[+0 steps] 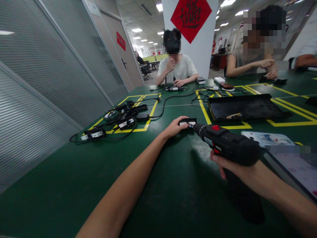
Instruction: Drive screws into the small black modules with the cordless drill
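My right hand (232, 165) is wrapped round the grip of a black cordless drill (230, 143) with red buttons. The drill points left, and its tip meets or nearly meets the face of a small black casing (187, 121) with a white inside. That casing is pinched by my left hand (174, 127) on the green table, its fingers partly hidden behind it. What kind of part the casing is, I cannot make out. The very end of the bit is too small to see clearly.
Black power adapters (126, 123) with tangled cables lie at the left. A black tray (247, 109) holds small pieces at the right, near a phone (267, 138) and a tablet-like screen (294, 165). A person (177, 67) sits opposite; another person (255, 59) sits at the far right.
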The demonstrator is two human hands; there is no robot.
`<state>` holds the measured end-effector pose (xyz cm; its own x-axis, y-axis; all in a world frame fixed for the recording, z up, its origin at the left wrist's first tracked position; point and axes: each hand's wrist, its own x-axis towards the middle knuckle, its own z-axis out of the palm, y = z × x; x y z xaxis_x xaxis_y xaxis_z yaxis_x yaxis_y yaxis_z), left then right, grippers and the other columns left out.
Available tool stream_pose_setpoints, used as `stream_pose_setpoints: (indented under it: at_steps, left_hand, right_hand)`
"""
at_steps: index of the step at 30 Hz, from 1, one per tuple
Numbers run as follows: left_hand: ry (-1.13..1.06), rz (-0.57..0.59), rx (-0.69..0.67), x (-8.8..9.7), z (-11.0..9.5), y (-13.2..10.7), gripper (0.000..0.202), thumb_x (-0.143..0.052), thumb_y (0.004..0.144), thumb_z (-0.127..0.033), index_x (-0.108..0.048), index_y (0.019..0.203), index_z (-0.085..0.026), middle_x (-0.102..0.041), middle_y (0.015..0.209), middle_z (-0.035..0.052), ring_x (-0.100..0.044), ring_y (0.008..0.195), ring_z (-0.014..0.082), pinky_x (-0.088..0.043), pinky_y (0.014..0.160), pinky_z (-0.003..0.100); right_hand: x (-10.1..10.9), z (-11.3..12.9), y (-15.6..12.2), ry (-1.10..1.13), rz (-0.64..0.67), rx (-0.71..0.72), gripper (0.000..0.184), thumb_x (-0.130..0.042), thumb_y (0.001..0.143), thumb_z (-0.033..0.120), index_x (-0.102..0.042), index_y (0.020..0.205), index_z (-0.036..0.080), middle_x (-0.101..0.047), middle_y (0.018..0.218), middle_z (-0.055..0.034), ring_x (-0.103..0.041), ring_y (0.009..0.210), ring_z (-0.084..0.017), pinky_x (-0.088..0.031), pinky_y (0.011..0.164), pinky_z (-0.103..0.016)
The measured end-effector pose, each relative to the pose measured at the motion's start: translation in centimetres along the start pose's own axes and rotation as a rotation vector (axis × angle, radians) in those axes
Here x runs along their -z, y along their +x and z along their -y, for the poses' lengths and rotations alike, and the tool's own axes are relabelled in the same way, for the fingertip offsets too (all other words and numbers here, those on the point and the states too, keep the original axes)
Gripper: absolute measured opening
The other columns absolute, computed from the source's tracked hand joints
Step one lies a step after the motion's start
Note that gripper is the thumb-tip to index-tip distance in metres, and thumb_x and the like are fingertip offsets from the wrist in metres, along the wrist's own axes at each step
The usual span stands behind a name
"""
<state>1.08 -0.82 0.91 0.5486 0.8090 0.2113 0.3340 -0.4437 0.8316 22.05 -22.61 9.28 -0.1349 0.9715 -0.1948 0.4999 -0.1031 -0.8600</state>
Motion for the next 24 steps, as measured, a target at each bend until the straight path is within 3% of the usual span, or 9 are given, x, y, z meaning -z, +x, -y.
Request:
stream_pose_setpoints:
  at_steps: [10, 20, 24]
  left_hand:
    - [-0.014, 0.001, 0.004, 0.01, -0.23, 0.07, 0.05, -0.057, 0.077, -0.035, -0.049, 0.122, -0.015, -0.057, 0.121, 0.0079, -0.055, 0.104, 0.0211, -0.043, 0.092, 0.034]
    - [-0.006, -0.01, -0.009, 0.01, 0.12, 0.02, 0.052, -0.059, 0.077, -0.038, -0.05, 0.123, -0.015, -0.058, 0.116, 0.0079, -0.056, 0.097, 0.0203, -0.044, 0.088, 0.033]
    - [0.021, -0.01, 0.002, 0.0, 0.03, 0.0, 0.053, -0.059, 0.076, -0.039, -0.05, 0.123, -0.015, -0.059, 0.112, 0.0069, -0.057, 0.093, 0.0195, -0.045, 0.084, 0.032]
  right_hand:
    - [0.08, 0.29, -0.13, 0.023, -0.005, -0.009, 0.027, -0.05, 0.085, 0.044, -0.061, 0.093, 0.021, -0.062, 0.063, 0.0002, -0.059, 0.065, -0.019, -0.043, 0.065, -0.033]
    - [0.32, 0.36, -0.54, 0.054, -0.017, -0.005, 0.027, -0.049, 0.086, 0.043, -0.06, 0.095, 0.021, -0.061, 0.061, 0.0003, -0.057, 0.061, -0.018, -0.042, 0.068, -0.035]
    - [0.83, 0.24, -0.63, 0.118, -0.036, 0.021, 0.023, -0.051, 0.086, 0.042, -0.059, 0.094, 0.022, -0.061, 0.062, 0.0014, -0.057, 0.06, -0.017, -0.042, 0.063, -0.032]
